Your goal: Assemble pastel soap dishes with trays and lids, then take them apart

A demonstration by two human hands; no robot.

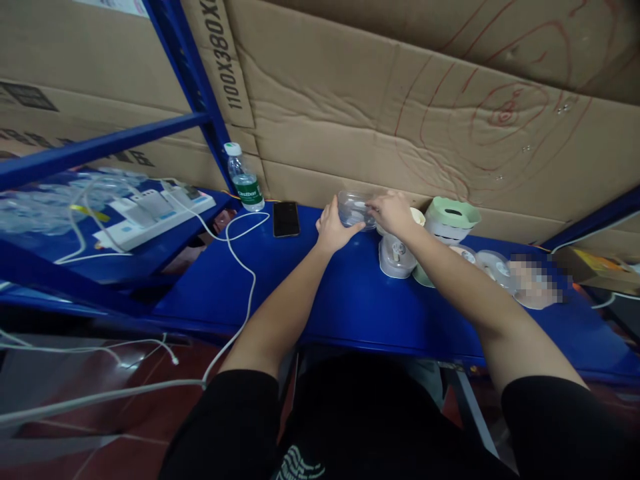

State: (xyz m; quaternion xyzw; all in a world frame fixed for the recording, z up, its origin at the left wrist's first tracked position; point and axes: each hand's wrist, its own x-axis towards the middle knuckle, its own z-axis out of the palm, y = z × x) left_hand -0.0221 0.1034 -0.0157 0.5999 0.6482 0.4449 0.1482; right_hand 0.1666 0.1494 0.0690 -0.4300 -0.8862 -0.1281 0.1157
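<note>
A clear plastic container (pixel 356 208) stands toward the back of the blue table. My left hand (pixel 334 229) is wrapped round its left side, thumb in front. At its right side is my right hand (pixel 393 212), with fingers pinched together over the rim; what they hold, if anything, I cannot make out. Beneath my right forearm are clear-domed pieces with pale bases, the nearest one (pixel 396 257) on the tabletop. A pale cream round piece (pixel 417 217) is partly hidden behind my right wrist.
A phone (pixel 286 219) and a water bottle (pixel 245 179) are at the back left. A white cable (pixel 253 280) crosses the blue table (pixel 345 307). To the right are a green-and-white container (pixel 451 217) and more clear-domed pieces (pixel 495 268). Cardboard (pixel 320 120) walls the back.
</note>
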